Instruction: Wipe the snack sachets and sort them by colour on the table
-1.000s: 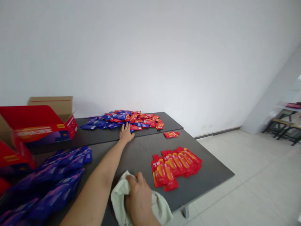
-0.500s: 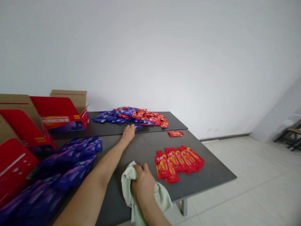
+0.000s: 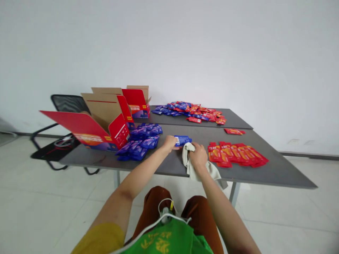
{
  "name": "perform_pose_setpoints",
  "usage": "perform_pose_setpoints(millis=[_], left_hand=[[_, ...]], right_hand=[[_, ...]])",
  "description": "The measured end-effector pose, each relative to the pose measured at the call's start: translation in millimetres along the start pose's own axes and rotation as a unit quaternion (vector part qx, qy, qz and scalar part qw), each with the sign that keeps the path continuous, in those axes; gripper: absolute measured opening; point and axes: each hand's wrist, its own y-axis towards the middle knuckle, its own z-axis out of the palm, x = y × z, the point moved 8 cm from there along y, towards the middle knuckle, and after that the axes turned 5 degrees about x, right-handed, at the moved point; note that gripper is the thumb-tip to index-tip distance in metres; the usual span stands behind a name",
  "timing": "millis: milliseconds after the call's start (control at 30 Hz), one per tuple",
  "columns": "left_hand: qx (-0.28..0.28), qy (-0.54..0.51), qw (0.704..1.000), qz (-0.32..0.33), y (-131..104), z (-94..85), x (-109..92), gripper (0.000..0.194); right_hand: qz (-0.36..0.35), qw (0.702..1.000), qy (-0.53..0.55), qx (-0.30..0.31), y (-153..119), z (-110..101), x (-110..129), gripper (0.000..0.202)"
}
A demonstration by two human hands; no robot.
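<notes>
A blue pouch is gripped at its left end by my left hand, over the middle of the dark table. My right hand is closed on a pale cloth, part of which hangs over the table's front edge. The cloth's upper fold comes up close to the pouch; whether they touch I cannot tell. To the right of the cloth lies an overlapping row of red pouches. Left of my left hand are stacked blue pouches.
Open red cartons with raised flaps stand at the left. A mixed heap of blue and red pouches lies at the back, against the wall. One red pouch lies apart at the right. Behind the cartons stands a black chair.
My left hand has come back from the heap with a blue pouch, toward the cloth. My right hand still holds the cloth. The view has swung left and down, showing my lap and the chair.
</notes>
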Motion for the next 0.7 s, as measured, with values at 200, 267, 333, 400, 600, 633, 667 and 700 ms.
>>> perform_pose_setpoints(millis=[200, 267, 333, 400, 600, 633, 667, 700], left_hand=[[0.110, -0.120, 0.983, -0.083, -53.4, -1.9, 52.8, 0.025], [0.114, -0.121, 0.982, -0.091, -59.3, -4.6, 59.9, 0.023], [0.111, -0.123, 0.982, -0.089, -62.3, -6.9, 63.1, 0.022], [0.105, -0.114, 0.985, -0.077, -64.6, -9.8, 63.8, 0.023], [0.141, -0.054, 0.987, -0.063, -71.4, -9.0, 63.1, 0.018], [0.140, -0.041, 0.987, -0.062, -71.6, -8.5, 62.8, 0.019], [0.129, -0.026, 0.990, -0.058, -71.6, -8.8, 62.4, 0.021], [0.109, -0.012, 0.993, -0.051, -71.6, -10.0, 61.9, 0.024]], right_hand=[[-0.091, 0.991, 0.066, -0.076, -8.0, -21.1, 34.3, 0.048], [-0.136, 0.988, 0.049, -0.054, -12.8, -15.8, 56.2, 0.048], [-0.183, 0.983, 0.010, 0.005, -18.2, 0.2, 76.5, 0.045], [-0.214, 0.973, -0.041, 0.075, -23.2, 21.0, 87.8, 0.038], [-0.163, 0.975, -0.110, 0.105, -4.6, 35.7, 74.0, 0.031], [-0.141, 0.977, -0.119, 0.103, 1.3, 33.4, 69.8, 0.031], [-0.121, 0.979, -0.126, 0.103, 6.4, 31.2, 66.3, 0.032], [-0.106, 0.980, -0.131, 0.102, 10.3, 29.0, 63.7, 0.033]])
